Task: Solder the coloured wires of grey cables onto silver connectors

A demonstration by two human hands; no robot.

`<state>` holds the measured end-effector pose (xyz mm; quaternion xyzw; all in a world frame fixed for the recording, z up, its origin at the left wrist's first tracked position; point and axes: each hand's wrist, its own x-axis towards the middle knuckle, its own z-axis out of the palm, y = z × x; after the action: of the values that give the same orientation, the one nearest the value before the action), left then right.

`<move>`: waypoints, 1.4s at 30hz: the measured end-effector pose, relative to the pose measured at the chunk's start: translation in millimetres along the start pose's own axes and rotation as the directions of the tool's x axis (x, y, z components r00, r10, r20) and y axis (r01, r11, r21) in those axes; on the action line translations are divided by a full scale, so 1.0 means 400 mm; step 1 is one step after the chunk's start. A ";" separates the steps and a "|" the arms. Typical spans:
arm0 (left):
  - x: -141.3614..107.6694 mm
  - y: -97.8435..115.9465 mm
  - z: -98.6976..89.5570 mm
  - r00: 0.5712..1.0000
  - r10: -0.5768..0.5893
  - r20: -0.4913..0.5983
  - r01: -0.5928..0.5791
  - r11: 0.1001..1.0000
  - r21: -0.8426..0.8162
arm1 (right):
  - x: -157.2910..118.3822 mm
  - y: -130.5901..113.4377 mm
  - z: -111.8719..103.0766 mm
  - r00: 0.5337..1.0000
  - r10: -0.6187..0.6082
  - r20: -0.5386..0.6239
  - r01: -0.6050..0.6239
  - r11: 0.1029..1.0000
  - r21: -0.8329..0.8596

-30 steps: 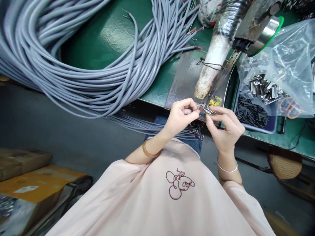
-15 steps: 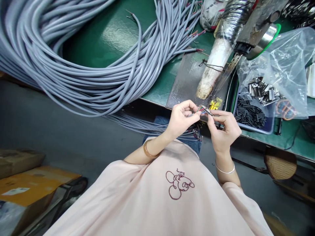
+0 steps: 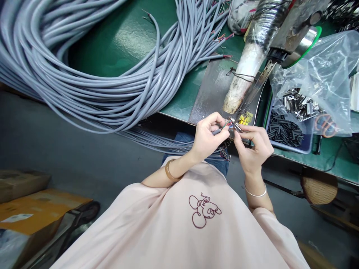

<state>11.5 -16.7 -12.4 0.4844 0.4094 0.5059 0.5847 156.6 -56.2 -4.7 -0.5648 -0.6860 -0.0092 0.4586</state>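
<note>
My left hand [image 3: 211, 132] is closed in a pinch around the end of a grey cable [image 3: 216, 131], whose thin coloured wires [image 3: 230, 123] fan out past the fingertips. Between thumb and fingers, my right hand [image 3: 254, 144] grips the end of a small metal connector [image 3: 237, 127] with a row of pins. The wires meet the connector's pin side; whether each one is fixed there is too small to tell. A soldering iron's tip [image 3: 241, 110] comes down from above, close to or touching the connector. Just behind the connector lies a yellow piece [image 3: 246, 118] on the metal plate [image 3: 206, 95].
A thick bundle of grey cables [image 3: 117, 87] covers the table's left. A white wrapped tube [image 3: 244, 78] slants over the plate. At right stand a bin of small black tubes [image 3: 286, 130] and a plastic bag of connectors [image 3: 301, 104]. More finished-looking cable ends [image 3: 223, 152] hang over my lap.
The connector has turned and shifted slightly left, closer under the soldering iron tip. My right hand has moved a little left with it; more of the grey cable shows in my left hand.
</note>
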 end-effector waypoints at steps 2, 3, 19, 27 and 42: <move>0.000 0.002 0.001 1.000 0.003 -0.002 -0.003 1.000 0.010 | 0.001 0.001 0.001 1.000 -0.013 -0.004 0.013 1.000 -0.003; 0.000 0.002 0.002 1.000 0.001 -0.001 -0.001 1.000 0.010 | 0.002 0.002 0.001 1.000 -0.019 -0.007 0.019 1.000 -0.004; 0.000 0.013 0.010 0.999 0.037 -0.039 -0.037 0.999 0.005 | 0.010 -0.004 0.007 0.994 -0.091 -0.054 0.088 0.994 -0.060; 0.006 0.015 0.006 0.999 -0.047 -0.005 0.047 0.998 -0.052 | -0.019 0.010 0.009 0.977 -0.211 -0.037 0.202 0.965 -0.169; -0.001 -0.003 -0.006 0.994 -0.108 0.013 0.108 0.991 -0.079 | -0.031 0.019 -0.027 0.983 -0.049 -0.174 0.044 0.999 -0.031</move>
<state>9.5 -16.7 -14.2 0.4401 0.4120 0.4873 0.6317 168.6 -68.6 -10.3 -0.5518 -0.6558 -0.0786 0.5092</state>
